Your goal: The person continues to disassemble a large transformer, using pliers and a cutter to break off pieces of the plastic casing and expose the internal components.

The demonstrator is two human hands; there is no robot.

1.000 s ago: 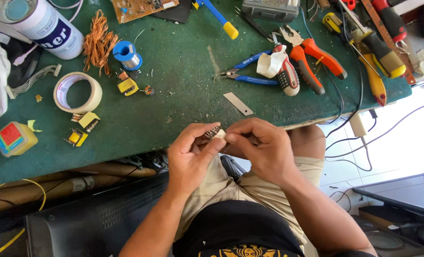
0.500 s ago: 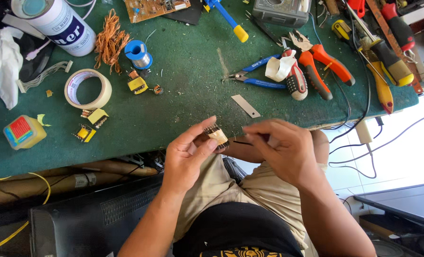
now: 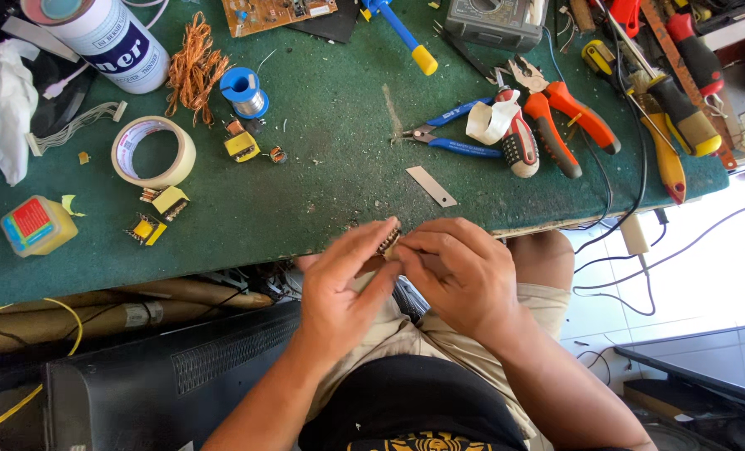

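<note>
Both hands meet just in front of the near edge of the green felt-covered workbench [image 3: 330, 142], above the person's lap. The left hand [image 3: 343, 288] and the right hand [image 3: 460, 280] are pinched together on a small dark ribbed component with a coppery winding [image 3: 388, 240], which shows only as a sliver between the fingertips; the left thumb and forefinger close on it from one side and the right fingers close on it from the other, so most of it is hidden. It sits right at the table edge, off the surface, held in the air. On the bench just beyond the hands lies a flat grey metal blade [image 3: 431, 185], and farther back a pair of blue-handled pliers [image 3: 452, 138] lies beside orange-handled cutters [image 3: 569, 117] and a red-and-black screwdriver wrapped with pale tape [image 3: 510, 134]. To the left rest a roll of cream masking tape [image 3: 152, 151], several small yellow-taped transformers [image 3: 165, 200], a blue spool of solder wire [image 3: 243, 90], a tangle of bare copper wire [image 3: 193, 71], a white cylindrical can [image 3: 109, 42] and a small yellow plastic bottle with a red label [image 3: 36, 225]. Yellow-handled screwdrivers [image 3: 669, 108] lie at the right end of the bench.
</note>
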